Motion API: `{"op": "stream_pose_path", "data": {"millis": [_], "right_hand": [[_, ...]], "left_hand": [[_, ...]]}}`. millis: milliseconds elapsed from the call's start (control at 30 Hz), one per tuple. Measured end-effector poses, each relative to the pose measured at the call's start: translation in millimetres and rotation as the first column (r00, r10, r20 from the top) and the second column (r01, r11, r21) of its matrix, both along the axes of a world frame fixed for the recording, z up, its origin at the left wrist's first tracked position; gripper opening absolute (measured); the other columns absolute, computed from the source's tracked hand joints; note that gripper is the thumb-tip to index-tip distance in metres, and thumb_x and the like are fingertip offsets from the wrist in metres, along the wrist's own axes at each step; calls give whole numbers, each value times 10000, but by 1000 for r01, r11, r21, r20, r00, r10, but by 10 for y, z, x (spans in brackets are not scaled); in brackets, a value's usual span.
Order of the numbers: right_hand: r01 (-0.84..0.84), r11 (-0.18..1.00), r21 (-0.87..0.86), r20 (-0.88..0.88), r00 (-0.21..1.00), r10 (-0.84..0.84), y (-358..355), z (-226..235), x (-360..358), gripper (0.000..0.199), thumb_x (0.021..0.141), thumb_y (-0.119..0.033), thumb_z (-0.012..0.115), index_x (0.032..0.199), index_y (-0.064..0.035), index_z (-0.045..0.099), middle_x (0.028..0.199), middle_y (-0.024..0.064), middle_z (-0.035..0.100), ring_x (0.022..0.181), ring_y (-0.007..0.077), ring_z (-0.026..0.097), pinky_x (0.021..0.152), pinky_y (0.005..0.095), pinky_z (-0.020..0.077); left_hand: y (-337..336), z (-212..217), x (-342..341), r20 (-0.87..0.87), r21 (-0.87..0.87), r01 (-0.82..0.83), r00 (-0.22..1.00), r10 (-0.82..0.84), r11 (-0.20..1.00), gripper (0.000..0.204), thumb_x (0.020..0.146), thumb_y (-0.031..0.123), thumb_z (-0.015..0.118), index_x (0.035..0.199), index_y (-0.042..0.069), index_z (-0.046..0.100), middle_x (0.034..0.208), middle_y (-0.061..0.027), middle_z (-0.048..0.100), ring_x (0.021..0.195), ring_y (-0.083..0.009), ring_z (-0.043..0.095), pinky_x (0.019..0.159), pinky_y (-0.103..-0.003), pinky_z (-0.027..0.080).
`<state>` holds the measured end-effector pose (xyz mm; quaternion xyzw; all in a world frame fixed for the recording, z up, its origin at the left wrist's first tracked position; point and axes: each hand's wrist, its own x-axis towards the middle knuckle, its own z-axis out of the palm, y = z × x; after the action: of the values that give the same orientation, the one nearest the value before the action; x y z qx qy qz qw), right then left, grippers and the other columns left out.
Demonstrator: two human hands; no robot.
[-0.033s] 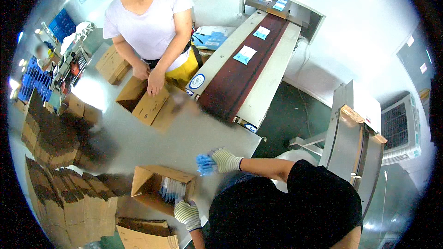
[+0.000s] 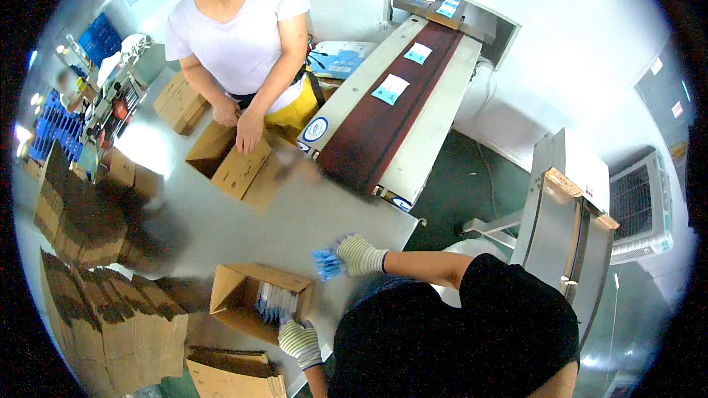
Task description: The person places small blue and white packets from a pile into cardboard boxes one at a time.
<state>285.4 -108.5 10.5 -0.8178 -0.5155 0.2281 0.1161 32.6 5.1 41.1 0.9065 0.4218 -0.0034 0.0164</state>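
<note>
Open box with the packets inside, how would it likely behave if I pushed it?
The box would probably slide, since the table has a glossy, smooth-looking top. Its cardboard walls look flat, so it should stay fairly stiff. The packets fill only part of it, bunched toward one side, so they might shift or topple.

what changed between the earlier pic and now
Very little: the blue packets in the right hand seem slightly more spread out. Nothing was visibly taken hold of or let go. The left hand at the open carton, the co-worker's hand and the pouches on the conveyor belt stayed put.
</note>
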Motion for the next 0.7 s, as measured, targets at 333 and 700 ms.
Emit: {"op": "stream_pose_path", "data": {"millis": [333,700], "right_hand": [[-183,978,-103,239,949,203,119,-553,-96,273,820,-217,514,1049,-103,610,952,88,657,894,256,616,746,431,468],[-301,941,-156,-92,953,290,241,70,-143,226,692,-157,614,884,-43,651,864,184,653,829,339,633,712,434,508]], "left_hand": [[-1,-35,5,56,-32,15,998,-14,999,199,686,182,593,845,64,605,810,-125,611,690,-309,586,634,-414,477],[39,280,50,272,-207,86,962,-27,974,330,749,200,606,1040,48,570,916,-166,614,814,-327,596,708,-418,485]]}}
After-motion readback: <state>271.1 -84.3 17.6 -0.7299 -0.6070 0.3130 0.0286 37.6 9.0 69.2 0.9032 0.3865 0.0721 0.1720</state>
